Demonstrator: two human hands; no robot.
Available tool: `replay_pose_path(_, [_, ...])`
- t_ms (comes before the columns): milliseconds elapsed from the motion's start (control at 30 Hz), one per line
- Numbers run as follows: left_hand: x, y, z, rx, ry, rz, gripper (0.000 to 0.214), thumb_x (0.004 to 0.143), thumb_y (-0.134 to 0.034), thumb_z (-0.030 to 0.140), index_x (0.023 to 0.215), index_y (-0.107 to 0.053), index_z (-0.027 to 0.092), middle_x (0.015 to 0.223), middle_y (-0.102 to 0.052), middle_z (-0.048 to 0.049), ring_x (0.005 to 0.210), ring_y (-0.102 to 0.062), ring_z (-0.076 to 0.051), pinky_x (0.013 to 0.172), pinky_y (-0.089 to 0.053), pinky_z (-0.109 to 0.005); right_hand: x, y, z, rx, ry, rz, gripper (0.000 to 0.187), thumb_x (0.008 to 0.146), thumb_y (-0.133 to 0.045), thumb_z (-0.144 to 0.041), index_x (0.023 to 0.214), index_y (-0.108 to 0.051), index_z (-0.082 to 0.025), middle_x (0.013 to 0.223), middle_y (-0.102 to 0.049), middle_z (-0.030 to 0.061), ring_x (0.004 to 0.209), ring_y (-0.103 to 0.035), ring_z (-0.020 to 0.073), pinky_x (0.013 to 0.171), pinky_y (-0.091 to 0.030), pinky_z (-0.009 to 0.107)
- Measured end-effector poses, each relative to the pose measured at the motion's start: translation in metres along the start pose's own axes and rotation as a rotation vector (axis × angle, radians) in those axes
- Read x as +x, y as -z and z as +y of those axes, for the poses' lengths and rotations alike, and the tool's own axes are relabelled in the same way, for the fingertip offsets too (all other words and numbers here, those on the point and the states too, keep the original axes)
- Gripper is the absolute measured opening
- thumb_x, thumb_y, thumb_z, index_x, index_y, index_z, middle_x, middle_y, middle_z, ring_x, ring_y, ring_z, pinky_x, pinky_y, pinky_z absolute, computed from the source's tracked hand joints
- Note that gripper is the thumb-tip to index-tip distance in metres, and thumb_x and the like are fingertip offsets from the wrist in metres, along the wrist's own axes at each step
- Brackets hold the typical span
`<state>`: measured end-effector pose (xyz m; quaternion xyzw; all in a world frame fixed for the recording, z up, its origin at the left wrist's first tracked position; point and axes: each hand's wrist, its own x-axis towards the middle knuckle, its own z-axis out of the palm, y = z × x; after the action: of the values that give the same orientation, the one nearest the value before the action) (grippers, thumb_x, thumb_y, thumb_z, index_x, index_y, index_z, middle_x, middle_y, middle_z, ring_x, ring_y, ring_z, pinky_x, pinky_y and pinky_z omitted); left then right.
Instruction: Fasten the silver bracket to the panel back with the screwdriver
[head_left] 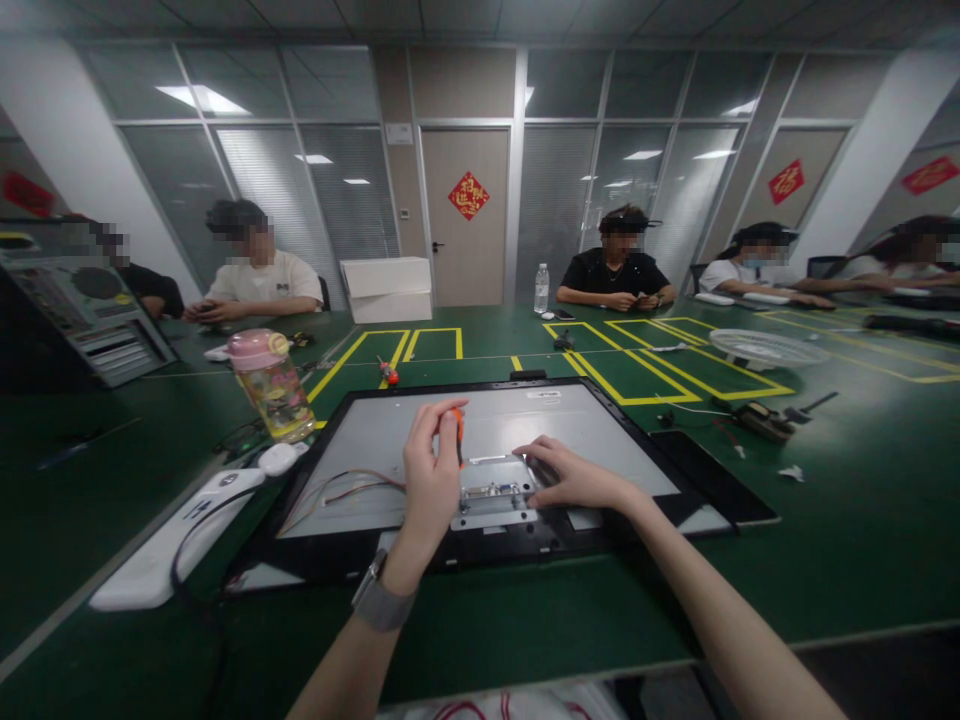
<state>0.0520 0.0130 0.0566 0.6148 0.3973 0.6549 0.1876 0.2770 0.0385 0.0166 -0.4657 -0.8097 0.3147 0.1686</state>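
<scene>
Nearest to me, two bare forearms (352, 660) reach up from the bottom edge, with a grey watch (382, 600) on the left wrist. Between the hands I see a silver, box-like metal bracket (495, 478) with a row of small connectors, set near the close edge of a broad, flat, black-framed panel (495, 420). Its grey metal sheet faces up; its long axis runs left to right across my view.

My left hand (431, 460) has its fingers closed around an orange-and-black tool (459, 425), mostly hidden, standing roughly upright with its lower end towards the bracket; I cannot tell whether it touches. My right hand (566, 475) has thumb and forefinger parted at the bracket's right end; whether they pinch it, I cannot tell.

Thin coloured wires (360, 478) trail leftward over the sheet. Everything lies on a green table (555, 610), where a long white power strip (176, 545) and a pink-lidded clear bottle (276, 395) stand left of the panel.
</scene>
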Motion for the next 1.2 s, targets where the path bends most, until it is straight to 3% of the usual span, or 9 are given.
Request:
replay_pose_path(167, [-0.0002,0.0006,-0.0017,-0.063,0.070,-0.025,0.028,0.097,-0.039,0.030,0.102,-0.064,0.018,0.089,-0.066,-0.0050,0.087,-0.063,-0.017,0.081,-0.047,-0.029,0.0004,-0.0002,-0.0018,0.012,-0.006,-0.004,0.070,0.070,-0.076,-0.035,0.134,-0.049,-0.021,0.122,-0.044,0.0077,0.115,-0.047,0.0258,0.102,-0.039,0.037])
replay_pose_path(367, [0.0011,0.0006,-0.0027,0.055,-0.073,0.025,0.014,0.088,-0.057,0.028,0.088,-0.069,0.020,0.086,-0.057,-0.0028,0.079,-0.055,-0.015,0.075,-0.045,-0.026,0.0002,-0.0008,0.0017,0.000,0.001,0.003,0.070,0.071,-0.076,-0.037,0.133,-0.049,-0.024,0.123,-0.045,0.0067,0.114,-0.048,0.0258,0.101,-0.040,0.037])
replay_pose_path(567, [0.0015,0.0011,-0.0026,0.023,-0.048,0.021,0.026,0.093,-0.044,0.023,0.102,-0.069,0.020,0.093,-0.060,-0.0044,0.089,-0.057,-0.016,0.082,-0.045,-0.028,0.0025,-0.0020,0.0070,-0.008,0.018,0.007,0.070,0.070,-0.077,-0.036,0.133,-0.049,-0.024,0.120,-0.046,0.0067,0.113,-0.048,0.0260,0.102,-0.039,0.038])
replay_pose_path(767, [0.0017,-0.0001,-0.0033,0.096,-0.057,0.101,0.017,0.084,-0.062,0.026,0.098,-0.070,0.020,0.089,-0.052,-0.0025,0.077,-0.054,-0.014,0.077,-0.046,-0.028,0.0017,-0.0012,0.0052,-0.004,0.016,0.004,0.071,0.070,-0.076,-0.038,0.134,-0.049,-0.023,0.122,-0.045,0.0073,0.114,-0.048,0.0265,0.101,-0.040,0.038])
replay_pose_path(967, [0.0013,0.0011,-0.0025,0.055,-0.050,0.059,0.023,0.092,-0.048,0.024,0.101,-0.069,0.020,0.093,-0.060,-0.0047,0.087,-0.058,-0.016,0.080,-0.045,-0.028,0.0008,-0.0003,0.0018,-0.013,0.012,0.002,0.070,0.070,-0.076,-0.038,0.134,-0.049,-0.024,0.122,-0.045,0.0070,0.114,-0.048,0.0261,0.101,-0.040,0.038])
replay_pose_path(1200, [0.0020,-0.0007,-0.0055,0.093,-0.027,0.059,0.018,0.087,-0.058,0.025,0.098,-0.070,0.018,0.090,-0.060,-0.0047,0.083,-0.059,-0.015,0.078,-0.048,-0.028,0.0001,0.0000,-0.0006,0.000,0.005,0.000,0.069,0.071,-0.076,-0.037,0.134,-0.049,-0.023,0.122,-0.045,0.0072,0.114,-0.048,0.0262,0.102,-0.039,0.038])
